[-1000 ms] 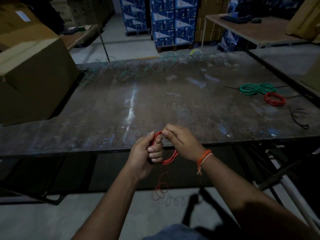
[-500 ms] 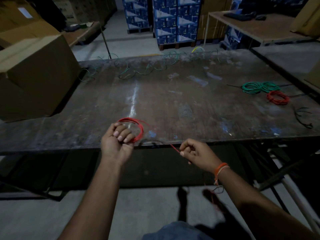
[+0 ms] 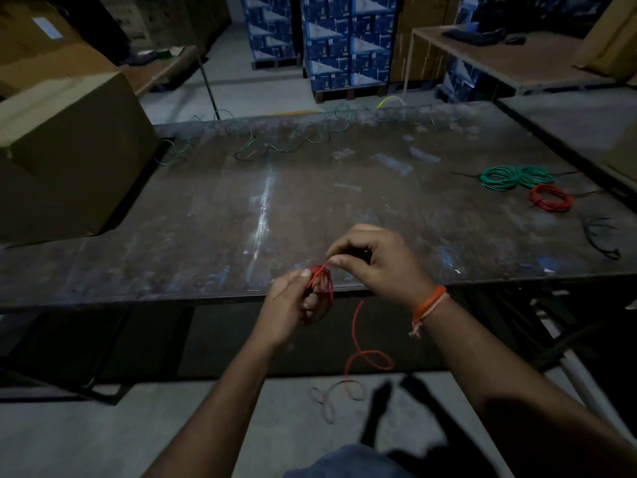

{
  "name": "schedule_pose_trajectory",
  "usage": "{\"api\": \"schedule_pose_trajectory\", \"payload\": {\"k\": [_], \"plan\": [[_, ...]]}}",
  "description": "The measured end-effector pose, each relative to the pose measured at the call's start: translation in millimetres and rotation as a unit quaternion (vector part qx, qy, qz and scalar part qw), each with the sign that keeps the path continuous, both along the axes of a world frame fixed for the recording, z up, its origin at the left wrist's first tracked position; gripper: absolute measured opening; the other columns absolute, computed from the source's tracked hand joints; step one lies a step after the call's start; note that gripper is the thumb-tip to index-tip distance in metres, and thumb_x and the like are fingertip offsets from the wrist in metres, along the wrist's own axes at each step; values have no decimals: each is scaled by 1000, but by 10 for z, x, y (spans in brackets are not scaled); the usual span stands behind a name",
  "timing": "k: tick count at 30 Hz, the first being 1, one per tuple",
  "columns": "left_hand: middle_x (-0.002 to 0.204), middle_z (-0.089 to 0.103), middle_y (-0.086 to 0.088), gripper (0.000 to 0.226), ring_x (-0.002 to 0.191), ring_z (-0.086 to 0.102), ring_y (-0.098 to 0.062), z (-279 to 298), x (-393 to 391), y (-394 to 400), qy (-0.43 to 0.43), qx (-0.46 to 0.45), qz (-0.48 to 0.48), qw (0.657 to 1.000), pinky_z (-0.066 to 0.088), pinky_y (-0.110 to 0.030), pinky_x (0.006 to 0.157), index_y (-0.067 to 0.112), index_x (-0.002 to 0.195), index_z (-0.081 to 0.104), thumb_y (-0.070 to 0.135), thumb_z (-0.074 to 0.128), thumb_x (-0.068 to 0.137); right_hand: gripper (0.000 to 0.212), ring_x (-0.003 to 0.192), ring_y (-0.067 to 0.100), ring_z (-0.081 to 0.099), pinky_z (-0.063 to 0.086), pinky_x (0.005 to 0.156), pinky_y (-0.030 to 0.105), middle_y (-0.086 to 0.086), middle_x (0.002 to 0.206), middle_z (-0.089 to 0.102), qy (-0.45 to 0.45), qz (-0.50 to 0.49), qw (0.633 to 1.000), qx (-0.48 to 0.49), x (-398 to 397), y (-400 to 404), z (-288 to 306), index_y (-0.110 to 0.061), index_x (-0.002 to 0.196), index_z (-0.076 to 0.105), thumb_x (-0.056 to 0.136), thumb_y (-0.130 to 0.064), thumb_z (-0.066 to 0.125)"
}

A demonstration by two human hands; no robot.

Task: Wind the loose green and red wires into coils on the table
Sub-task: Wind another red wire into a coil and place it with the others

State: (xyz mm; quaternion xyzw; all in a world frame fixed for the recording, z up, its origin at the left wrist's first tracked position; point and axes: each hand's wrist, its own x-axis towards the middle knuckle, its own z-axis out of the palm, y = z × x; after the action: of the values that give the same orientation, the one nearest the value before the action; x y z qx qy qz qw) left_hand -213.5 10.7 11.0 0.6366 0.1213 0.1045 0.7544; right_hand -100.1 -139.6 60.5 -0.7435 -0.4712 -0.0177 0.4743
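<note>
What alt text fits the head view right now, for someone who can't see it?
Over the near edge of a dark table, the left hand grips a small red wire coil while the right hand pinches its strand; loose red wire hangs toward the floor.

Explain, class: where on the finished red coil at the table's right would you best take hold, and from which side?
Grip the finished red coil across its bundled ring, on the near arc, coming from above. It lies flat on the table, loops stacked together, so pinching all the strands keeps them from springing apart. The green coil crowds its far side.

Scuffed dark table [image 3: 213,215], cardboard box [image 3: 65,157], green coil [image 3: 513,177], red coil [image 3: 550,198], loose green wire [image 3: 275,143]
</note>
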Motion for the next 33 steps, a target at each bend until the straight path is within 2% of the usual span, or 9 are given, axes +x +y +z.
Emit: {"api": "schedule_pose_trajectory", "payload": {"k": [4,6,10,17,20,22,25,27,33], "plan": [[49,27,7,28,40,17,-4,119,-62,59,-1,-174,-44,984,13,-15,41,12,76,48,30,41,97,3,74,5,62,47,67,20,-6,78,67,38,-21,999,11,49,23,-139,-17,87,77,89,-16,75],[48,27,10,29,42,12,-4,126,-65,95,-24,-291,-56,955,11,-18,39,14,75,48,30,39,98,18,67,4,56,46,64,30,-5,70,62,98,-11,995,-19,25,56,-297,-15,81,71,97,-21,67],[51,27,13,32,42,17,-3,29,-79,153,-45,-436,-123,891,16,-17,40,15,80,55,31,38,102,38,50,4,48,38,51,20,-9,56,55,187,-5,978,-92,-90,64,-574,-6,75,58,105,-28,52],[59,30,10,36,49,25,-5,52,-117,227,-115,-570,-177,794,21,-21,50,8,98,56,30,28,107,25,52,15,62,47,56,28,-1,65,61,192,-33,960,-199,-38,4,-786,-11,86,57,106,-23,47],[57,33,10,31,47,25,-3,166,-7,300,-142,-482,-12,865,23,-16,48,2,100,62,22,37,102,20,57,18,65,50,63,29,-1,69,64,179,37,925,-334,-184,-75,-832,-19,86,61,103,-19,49],[56,36,9,27,45,30,-2,133,70,362,-130,-299,105,940,29,-16,45,1,111,56,19,38,102,15,63,14,63,47,65,28,-6,72,65,98,88,916,-378,-295,-87,-721,-22,87,63,99,-22,55],[60,49,2,24,52,44,-12,-94,105,328,-85,0,124,989,41,-26,52,1,115,50,20,38,107,12,69,10,56,40,65,30,-8,74,60,-6,97,956,-276,-367,-38,-366,-20,88,65,97,-25,60],[67,58,-5,28,60,53,-19,-222,51,206,-57,97,62,992,48,-31,59,3,111,53,28,41,103,12,70,12,62,45,66,33,-5,75,66,-12,97,975,-198,-326,-3,-149,-18,87,67,96,-24,62],[51,37,-3,25,43,35,-13,-202,45,-111,-12,-45,-12,999,34,-23,43,8,78,50,27,52,95,8,67,6,58,43,62,25,-7,74,66,0,80,985,-151,-67,56,-65,-16,87,70,93,-22,70]]}}
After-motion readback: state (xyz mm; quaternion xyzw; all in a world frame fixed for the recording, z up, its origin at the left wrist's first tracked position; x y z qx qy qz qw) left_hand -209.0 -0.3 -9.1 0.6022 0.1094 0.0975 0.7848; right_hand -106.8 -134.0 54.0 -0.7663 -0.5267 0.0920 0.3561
